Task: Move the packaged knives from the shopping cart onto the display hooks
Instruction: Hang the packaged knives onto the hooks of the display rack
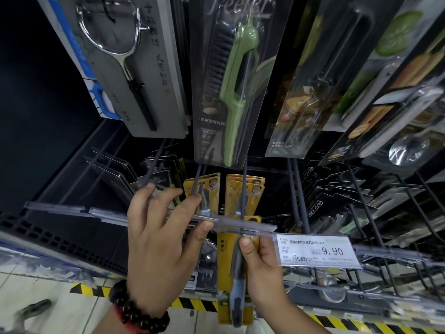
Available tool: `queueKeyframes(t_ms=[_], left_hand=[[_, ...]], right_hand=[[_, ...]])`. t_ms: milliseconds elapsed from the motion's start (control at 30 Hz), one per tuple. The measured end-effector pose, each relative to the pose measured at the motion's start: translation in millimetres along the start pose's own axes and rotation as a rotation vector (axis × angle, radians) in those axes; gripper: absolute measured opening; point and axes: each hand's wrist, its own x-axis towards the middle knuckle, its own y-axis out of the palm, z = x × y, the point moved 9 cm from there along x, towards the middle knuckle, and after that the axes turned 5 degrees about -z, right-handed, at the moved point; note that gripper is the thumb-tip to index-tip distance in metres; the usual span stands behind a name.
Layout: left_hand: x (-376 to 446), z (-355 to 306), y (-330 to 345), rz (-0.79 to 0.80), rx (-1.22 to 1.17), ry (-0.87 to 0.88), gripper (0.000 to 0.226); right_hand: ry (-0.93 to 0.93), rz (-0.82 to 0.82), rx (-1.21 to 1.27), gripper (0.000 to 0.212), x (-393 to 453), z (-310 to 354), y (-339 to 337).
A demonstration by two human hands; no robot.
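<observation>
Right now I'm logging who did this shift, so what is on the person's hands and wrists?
Both hands are bare, no gloves. The left hand has a bracelet of dark round beads on a red cord at the wrist. The right hand shows no ring, watch or sleeve in view.

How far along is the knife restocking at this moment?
Several yellow knife packs already hang on the hooks. The right hand holds another yellow packaged knife at the hook's end, the left hand on the clear price rail. The cart is out of view.
</observation>
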Motion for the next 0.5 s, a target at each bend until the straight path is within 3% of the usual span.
queueKeyframes(t_ms=[200,367,433,500], left_hand=[[-0.3,0.1,0.3,-0.005,-0.002,-0.003,0.039],[0.6,0.0,-0.7,-0.012,-0.005,-0.010,0.040],[0.2,-0.3,-0.9,-0.010,-0.009,-0.012,0.040],[-0.5,-0.7,-0.7,-0.010,-0.002,-0.006,0.040]], right_hand=[[0.024,-0.017,0.008,0.014,-4.9,2.0,-5.5],[-0.080,-0.025,-0.029,0.021,-11.6,20.2,-3.2],[-0.121,-0.028,-0.028,0.036,-12.0,25.4,-3.7],[-0.145,-0.022,-0.029,0.032,-11.5,28.6,-3.8]])
